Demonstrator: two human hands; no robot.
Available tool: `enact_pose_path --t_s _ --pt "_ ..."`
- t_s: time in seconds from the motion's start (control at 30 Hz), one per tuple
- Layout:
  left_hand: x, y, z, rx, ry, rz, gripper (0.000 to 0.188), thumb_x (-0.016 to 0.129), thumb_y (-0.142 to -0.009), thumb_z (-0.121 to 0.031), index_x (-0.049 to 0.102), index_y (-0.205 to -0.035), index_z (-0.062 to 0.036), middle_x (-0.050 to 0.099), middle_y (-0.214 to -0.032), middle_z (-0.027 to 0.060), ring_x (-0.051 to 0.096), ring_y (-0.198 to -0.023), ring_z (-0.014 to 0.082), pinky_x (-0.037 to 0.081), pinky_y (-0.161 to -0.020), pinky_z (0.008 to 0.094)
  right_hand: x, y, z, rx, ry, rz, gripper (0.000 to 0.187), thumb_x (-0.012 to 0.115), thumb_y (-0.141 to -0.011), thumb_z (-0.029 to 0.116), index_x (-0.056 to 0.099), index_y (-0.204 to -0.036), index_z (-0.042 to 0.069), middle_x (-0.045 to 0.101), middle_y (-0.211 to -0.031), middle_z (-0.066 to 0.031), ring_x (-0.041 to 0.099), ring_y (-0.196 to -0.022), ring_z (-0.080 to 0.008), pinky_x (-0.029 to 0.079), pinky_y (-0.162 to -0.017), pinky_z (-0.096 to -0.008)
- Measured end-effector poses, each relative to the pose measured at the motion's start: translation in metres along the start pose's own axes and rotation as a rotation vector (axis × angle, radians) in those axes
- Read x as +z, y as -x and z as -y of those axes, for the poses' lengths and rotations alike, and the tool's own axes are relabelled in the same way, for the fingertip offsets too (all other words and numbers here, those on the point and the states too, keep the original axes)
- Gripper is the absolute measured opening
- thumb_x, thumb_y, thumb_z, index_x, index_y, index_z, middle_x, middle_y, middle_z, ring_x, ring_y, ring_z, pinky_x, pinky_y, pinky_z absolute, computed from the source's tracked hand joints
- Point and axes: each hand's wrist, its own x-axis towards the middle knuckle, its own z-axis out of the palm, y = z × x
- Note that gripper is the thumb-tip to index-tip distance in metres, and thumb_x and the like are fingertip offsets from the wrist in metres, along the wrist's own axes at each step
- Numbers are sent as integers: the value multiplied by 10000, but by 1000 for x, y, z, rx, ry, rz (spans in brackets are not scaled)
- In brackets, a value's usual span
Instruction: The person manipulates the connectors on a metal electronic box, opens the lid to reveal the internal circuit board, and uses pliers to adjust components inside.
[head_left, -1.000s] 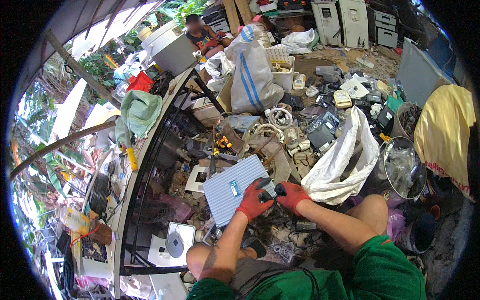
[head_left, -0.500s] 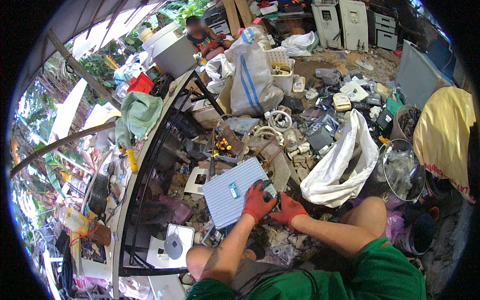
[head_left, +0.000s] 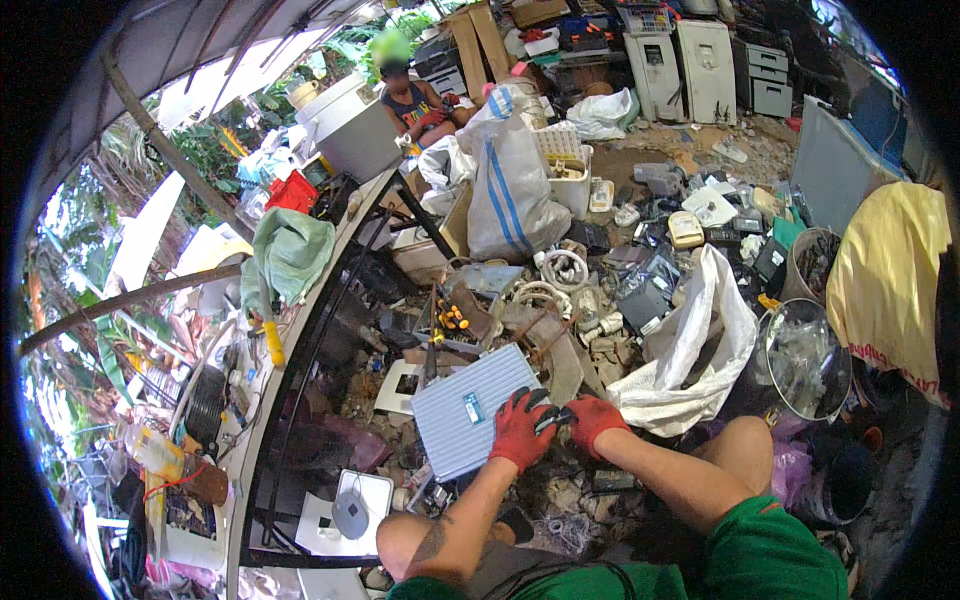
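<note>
My left hand [head_left: 523, 430], in a red glove with dark fingertips, is closed beside the right edge of a grey ridged panel [head_left: 450, 415]. A small blue-green circuit board stick [head_left: 473, 407] lies on that panel. My right hand [head_left: 593, 424], gloved the same way, is closed too, its fingertips meeting those of the left. Whatever sits between the fingers is dark and too hidden to name.
A white sack [head_left: 690, 350] lies slumped to the right, near a metal bucket [head_left: 805, 365] of clear plastic. Scrap electronics cover the ground ahead. A tall blue-striped sack [head_left: 505, 195] stands beyond, a seated person [head_left: 415, 110] behind it. A black-framed table [head_left: 290, 400] flanks my left.
The view has shifted, so the scene sits lower in the picture. My right hand has moved slightly forward relative to the panel. Both hands stay together, and the circuit board stick has not moved.
</note>
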Motion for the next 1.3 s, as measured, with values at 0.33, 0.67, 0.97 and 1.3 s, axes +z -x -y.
enact_pose_path --t_s 0.33,0.67,0.97,1.3 --pt "4 -1 5 77 2 -52 387 730 -806 -331 705 -1182 -248 481 -1435 136 367 -1373 411 294 -1108 565 -25 4 17 68 -18 56 274 593 -832 235 666 -1059 100 685 -1070 -192 646 -1030 -397 519 -900 -475" --pt "-5 -3 1 114 -149 67 455 691 -826 -324 629 -1272 -256 449 -1465 121 347 -1379 441 290 -1079 636 -45 13 15 43 -147 88 377 584 -849 286 669 -1154 80 672 -1148 -210 627 -1109 -388 498 -960 -472" --pt "8 -10 13 88 51 16 550 712 -798 -334 603 -1311 -168 445 -1471 183 340 -1393 432 261 -1127 585 -28 -21 -40 80 -824 -44 205 668 -905 178 692 -1055 40 700 -869 -42 627 -756 -132 515 -686 -305" --pt "-2 -10 -1 76 -50 46 403 699 -826 -376 677 -1215 -274 460 -1449 137 321 -1399 448 233 -1105 656 -42 -12 -15 190 -916 -33 223 634 -866 200 701 -1009 41 694 -845 -78 606 -784 -174 501 -738 -355"
